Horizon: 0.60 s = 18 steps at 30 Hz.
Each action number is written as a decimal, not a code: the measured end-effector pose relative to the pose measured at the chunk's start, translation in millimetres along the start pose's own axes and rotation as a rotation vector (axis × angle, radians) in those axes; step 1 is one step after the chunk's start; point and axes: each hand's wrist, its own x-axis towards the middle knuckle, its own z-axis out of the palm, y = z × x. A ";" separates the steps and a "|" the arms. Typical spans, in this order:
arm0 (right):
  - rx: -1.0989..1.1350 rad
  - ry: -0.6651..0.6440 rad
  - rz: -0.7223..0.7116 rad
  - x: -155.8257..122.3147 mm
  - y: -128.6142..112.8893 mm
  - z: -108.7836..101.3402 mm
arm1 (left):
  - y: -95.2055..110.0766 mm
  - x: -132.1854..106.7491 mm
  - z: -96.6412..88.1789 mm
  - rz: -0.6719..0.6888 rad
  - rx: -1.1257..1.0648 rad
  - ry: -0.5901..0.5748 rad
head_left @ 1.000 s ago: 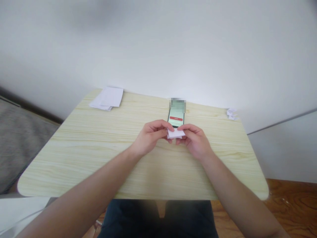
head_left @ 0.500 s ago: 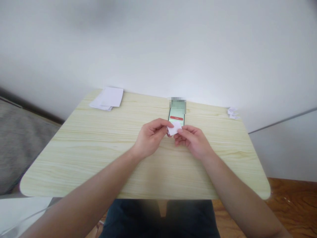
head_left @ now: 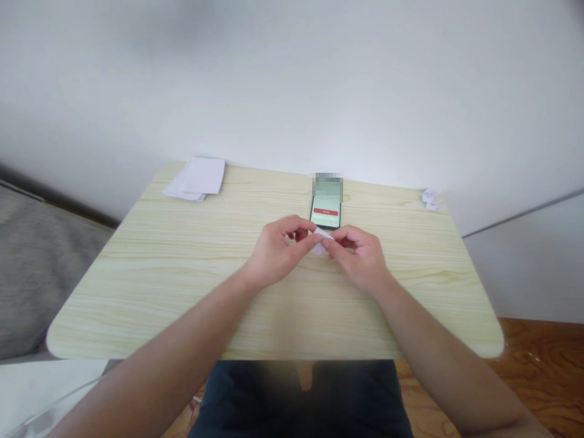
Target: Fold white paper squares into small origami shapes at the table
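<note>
A small folded piece of white paper (head_left: 323,233) is pinched between both hands, in front of a phone. My left hand (head_left: 283,250) grips its left side with thumb and forefinger. On its right side, the thumb and forefinger of my right hand (head_left: 360,254) are closed. Both thumbs press on the near face, close together, and cover part of the paper. Just beyond the fingertips lies the phone (head_left: 325,203), its screen lit pale green with a red bar; its top is pixelated.
A stack of white paper sheets (head_left: 205,176) lies at the back left of the light wooden table (head_left: 159,274). Crumpled white paper (head_left: 431,199) sits at the back right corner. A white wall (head_left: 292,85) rises behind the table's far edge.
The paper's visible face has become smaller and its angle has changed. Both thumbs have come closer together on it. The view has shifted slightly, and the phone's lower edge now shows.
</note>
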 end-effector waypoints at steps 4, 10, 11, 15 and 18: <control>0.062 0.047 -0.005 1.0 1.4 0.2 | -4.9 -2.2 2.4 -0.072 -0.118 -0.003; 0.196 0.045 -0.009 1.6 0.2 1.2 | -5.0 0.0 1.0 -0.135 -0.301 -0.018; 0.216 0.044 -0.011 1.6 -0.5 1.1 | -4.4 0.7 0.7 -0.144 -0.332 -0.016; 0.207 0.092 -0.030 1.8 -1.4 0.1 | -2.3 2.6 0.3 -0.167 -0.397 0.010; 0.147 0.138 -0.048 2.2 -0.4 -0.5 | -1.7 2.0 1.3 -0.163 -0.377 0.007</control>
